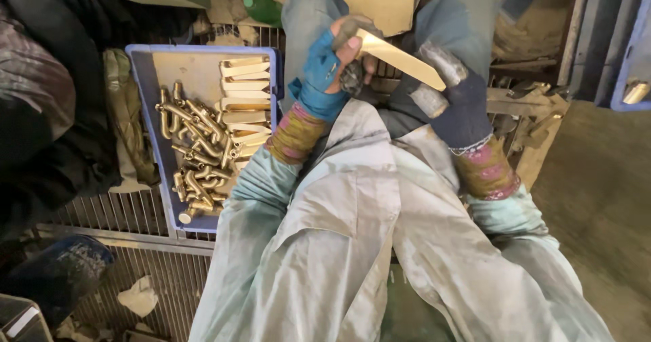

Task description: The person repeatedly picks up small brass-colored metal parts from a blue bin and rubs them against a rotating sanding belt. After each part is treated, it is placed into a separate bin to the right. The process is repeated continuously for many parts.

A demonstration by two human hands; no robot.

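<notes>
Nearest the camera, a pale grey-green work coat (352, 247) is seen spread over the lap, dusty and creased, with both sleeves running up toward the hands. Patterned knit cuffs are worn at both wrists. A bit further out, the right hand (454, 101) is covered by a dark glove with worn grey fingertips, and it's closed around the right end of a flat brass strip (400, 58). The left hand (332, 64) is wrapped in a blue glove with the fingertips worn through, and it's clamped on the strip's left end, so the piece is held between the two hands, tilted down toward the right, out in front of the chest above the knees. Something dark and small is pinched under the left hand too, but what it is can't be made out. Off to the left, a blue tray (150, 122) is set on a wire grid floor (122, 213); bent brass pipe fittings (193, 152) are piled in its near-left part, and more flat brass strips (244, 98) are stacked neatly along its right side. Furthest away, blue-jeaned knees (308, 10) are seen, and a green bottle (263, 6) is lying beyond the tray.
</notes>
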